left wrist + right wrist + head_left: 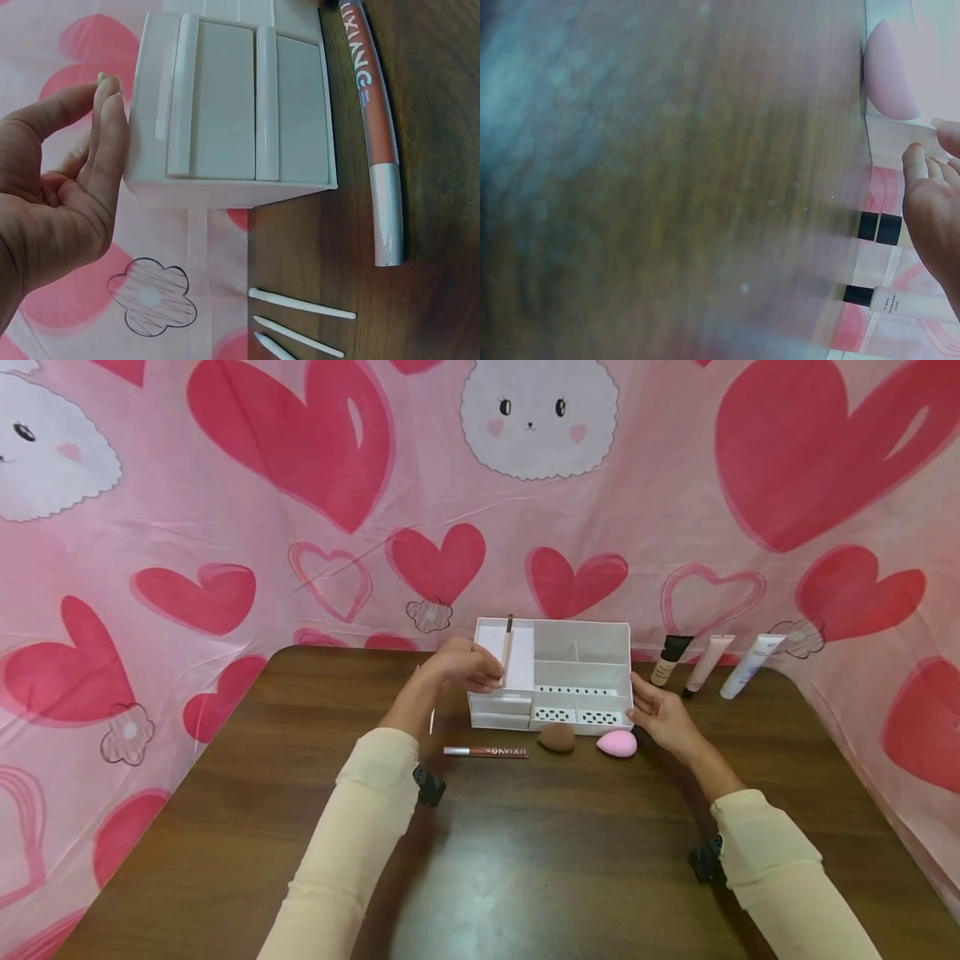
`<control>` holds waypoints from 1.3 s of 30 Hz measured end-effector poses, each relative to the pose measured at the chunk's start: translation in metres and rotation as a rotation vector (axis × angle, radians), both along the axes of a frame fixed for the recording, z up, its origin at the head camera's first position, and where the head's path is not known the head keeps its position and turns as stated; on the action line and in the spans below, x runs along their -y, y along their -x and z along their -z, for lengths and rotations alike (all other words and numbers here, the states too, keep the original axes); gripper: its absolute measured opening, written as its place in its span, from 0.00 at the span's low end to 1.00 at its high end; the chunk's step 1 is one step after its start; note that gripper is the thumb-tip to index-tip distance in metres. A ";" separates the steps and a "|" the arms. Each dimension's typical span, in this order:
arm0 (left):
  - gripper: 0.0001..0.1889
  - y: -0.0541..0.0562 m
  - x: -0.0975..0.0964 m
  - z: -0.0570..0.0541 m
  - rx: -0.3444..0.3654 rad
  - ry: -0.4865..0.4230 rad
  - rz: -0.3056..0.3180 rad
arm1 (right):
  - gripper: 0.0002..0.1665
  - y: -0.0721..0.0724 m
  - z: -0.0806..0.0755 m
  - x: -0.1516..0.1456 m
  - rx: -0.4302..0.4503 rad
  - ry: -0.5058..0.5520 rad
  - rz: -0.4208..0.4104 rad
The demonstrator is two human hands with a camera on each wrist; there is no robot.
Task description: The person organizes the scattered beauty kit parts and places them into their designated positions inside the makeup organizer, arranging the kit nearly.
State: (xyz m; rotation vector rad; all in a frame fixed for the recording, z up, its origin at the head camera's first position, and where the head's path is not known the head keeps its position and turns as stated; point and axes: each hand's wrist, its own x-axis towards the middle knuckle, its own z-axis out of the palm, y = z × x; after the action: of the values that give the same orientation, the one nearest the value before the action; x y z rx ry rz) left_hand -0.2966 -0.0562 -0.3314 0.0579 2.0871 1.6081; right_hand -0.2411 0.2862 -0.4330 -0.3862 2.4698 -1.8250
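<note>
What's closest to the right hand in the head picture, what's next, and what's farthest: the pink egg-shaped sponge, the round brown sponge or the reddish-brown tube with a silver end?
1. Pink sponge: just left of the right hand.
2. Brown sponge: farther left, in between.
3. Reddish-brown tube: farthest left.
</note>
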 end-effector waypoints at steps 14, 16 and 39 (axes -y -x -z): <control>0.07 0.008 -0.018 -0.009 0.065 0.042 0.023 | 0.41 0.001 0.000 0.000 -0.012 -0.011 0.005; 0.08 0.010 -0.021 -0.010 0.054 0.051 0.030 | 0.41 0.000 0.000 -0.001 -0.007 -0.012 0.011; 0.07 0.011 -0.039 0.002 0.085 -0.030 0.041 | 0.41 0.000 -0.002 0.001 0.011 -0.017 0.010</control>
State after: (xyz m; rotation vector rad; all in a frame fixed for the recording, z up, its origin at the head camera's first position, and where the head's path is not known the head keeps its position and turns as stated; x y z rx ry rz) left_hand -0.3080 -0.0177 -0.3333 0.0412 1.9853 1.5898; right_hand -0.2407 0.2855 -0.4308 -0.3626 2.4826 -1.8037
